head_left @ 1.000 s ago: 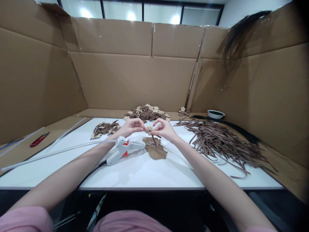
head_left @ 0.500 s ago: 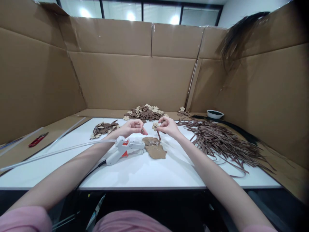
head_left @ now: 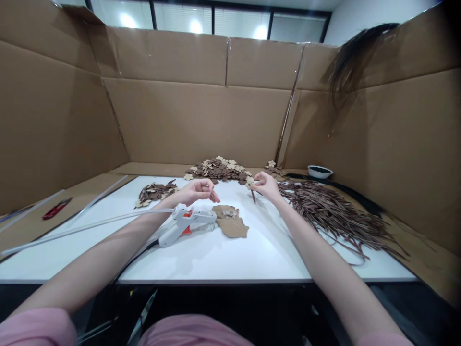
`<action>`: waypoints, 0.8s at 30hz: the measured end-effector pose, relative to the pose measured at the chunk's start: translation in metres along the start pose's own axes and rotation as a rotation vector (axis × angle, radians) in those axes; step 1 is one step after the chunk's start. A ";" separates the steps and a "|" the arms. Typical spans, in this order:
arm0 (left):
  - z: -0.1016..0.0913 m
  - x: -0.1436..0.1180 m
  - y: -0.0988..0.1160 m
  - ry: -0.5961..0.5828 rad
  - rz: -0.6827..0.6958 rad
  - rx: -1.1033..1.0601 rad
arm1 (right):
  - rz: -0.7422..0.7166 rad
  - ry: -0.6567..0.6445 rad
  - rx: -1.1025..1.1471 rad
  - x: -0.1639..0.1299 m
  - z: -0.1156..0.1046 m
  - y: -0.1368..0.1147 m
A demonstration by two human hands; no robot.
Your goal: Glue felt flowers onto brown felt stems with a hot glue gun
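Note:
In the head view my right hand (head_left: 267,187) pinches a small cream flower (head_left: 249,182), from which a short brown strip (head_left: 253,196) hangs down. My left hand (head_left: 202,191) is closed, thumb and fingers pressed together above the glue gun; whatever they hold, if anything, is too small to make out. The white and orange glue gun (head_left: 187,218) lies on the tabletop under my left wrist, a long clear glue stick (head_left: 90,229) sticking out of its back. At its nozzle rests a torn piece of brown cardboard (head_left: 232,226) with glue residue on it.
A heap of brown and cream flower shapes (head_left: 219,169) lies at the back, and a smaller pile (head_left: 154,192) at left. Many brown strips (head_left: 331,211) spread at right near a white bowl (head_left: 320,171). A red cutter (head_left: 56,209) lies far left. Cardboard walls (head_left: 173,115) surround the white table.
My right hand has moved right, carrying the cream flower and brown strip away from the cardboard piece. My left hand and the glue gun have stayed nearly in place.

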State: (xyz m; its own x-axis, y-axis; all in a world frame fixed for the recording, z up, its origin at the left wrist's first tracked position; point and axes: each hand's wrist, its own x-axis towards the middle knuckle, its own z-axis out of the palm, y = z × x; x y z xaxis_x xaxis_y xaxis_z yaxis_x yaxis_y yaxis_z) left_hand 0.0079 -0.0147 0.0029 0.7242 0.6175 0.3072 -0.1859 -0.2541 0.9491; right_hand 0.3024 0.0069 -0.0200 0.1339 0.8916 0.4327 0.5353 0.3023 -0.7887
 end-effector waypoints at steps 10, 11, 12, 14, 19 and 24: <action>-0.002 0.002 0.000 -0.006 0.006 -0.027 | 0.190 0.386 -0.012 0.024 -0.033 0.057; -0.002 0.002 0.000 -0.004 0.006 -0.025 | 0.201 0.427 -0.010 0.024 -0.036 0.061; -0.002 0.002 -0.001 -0.003 0.007 -0.025 | 0.208 0.463 -0.008 0.025 -0.039 0.064; -0.002 0.001 -0.001 0.001 0.009 -0.024 | 0.214 0.513 0.002 0.026 -0.044 0.067; -0.003 0.001 -0.002 0.016 0.017 -0.004 | 0.170 0.502 0.078 0.029 -0.041 0.059; -0.005 0.002 -0.005 0.047 0.049 0.043 | 0.040 0.409 0.193 0.024 -0.029 0.033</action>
State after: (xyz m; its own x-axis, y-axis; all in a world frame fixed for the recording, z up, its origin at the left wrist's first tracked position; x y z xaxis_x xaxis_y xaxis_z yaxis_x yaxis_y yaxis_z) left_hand 0.0072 -0.0088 -0.0005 0.6826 0.6378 0.3568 -0.1907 -0.3159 0.9294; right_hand 0.3477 0.0285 -0.0228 0.4905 0.7090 0.5067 0.3626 0.3626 -0.8585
